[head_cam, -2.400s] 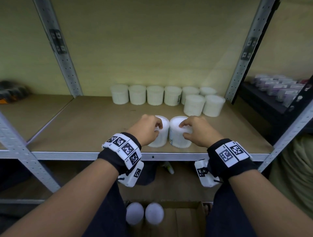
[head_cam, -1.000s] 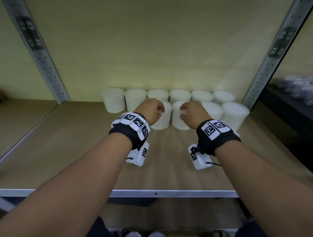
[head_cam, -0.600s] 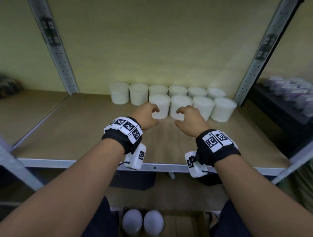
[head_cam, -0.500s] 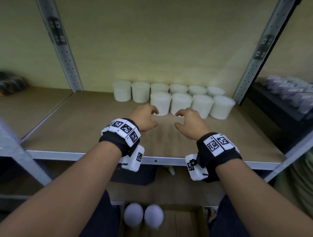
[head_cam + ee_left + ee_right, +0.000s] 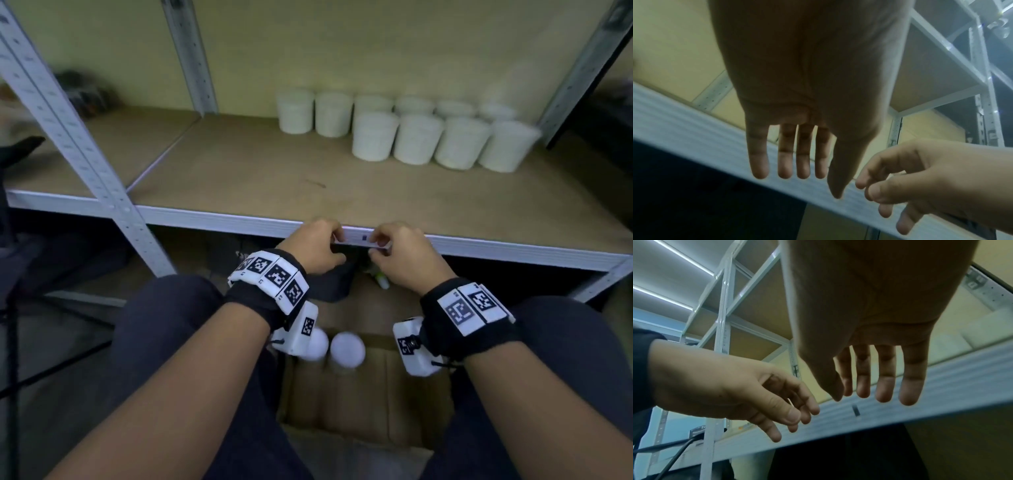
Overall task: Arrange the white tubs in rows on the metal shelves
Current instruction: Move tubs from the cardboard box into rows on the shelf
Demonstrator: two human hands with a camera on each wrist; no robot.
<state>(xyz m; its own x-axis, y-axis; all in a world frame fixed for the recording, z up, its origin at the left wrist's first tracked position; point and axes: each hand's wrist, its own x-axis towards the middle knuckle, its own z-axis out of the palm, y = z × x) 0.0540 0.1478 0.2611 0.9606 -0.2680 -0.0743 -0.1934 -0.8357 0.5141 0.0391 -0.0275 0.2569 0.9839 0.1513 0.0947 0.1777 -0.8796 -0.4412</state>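
Several white tubs stand in two rows at the back right of the metal shelf [image 5: 239,219]: a back row [image 5: 295,111] along the wall and a shorter front row [image 5: 375,140]. Two more white tubs [image 5: 347,350] sit in a cardboard box [image 5: 363,394] on the floor between my knees. My left hand [image 5: 317,246] and right hand [image 5: 399,251] hover side by side at the shelf's front edge, both empty. Their fingers [image 5: 784,162] hang loosely, relaxed, in the wrist views [image 5: 885,386].
Grey perforated uprights [image 5: 78,144] frame the shelf at left, back and right. A dark bundle [image 5: 84,90] lies on the neighbouring shelf to the left. Dark objects and a small bottle [image 5: 382,281] lie under the shelf. Bare wood stretches across the shelf's left and front.
Both hands let go of the two tubs, which now stand in the front row, and drew back from the shelf to its front edge. The head view tilted down.
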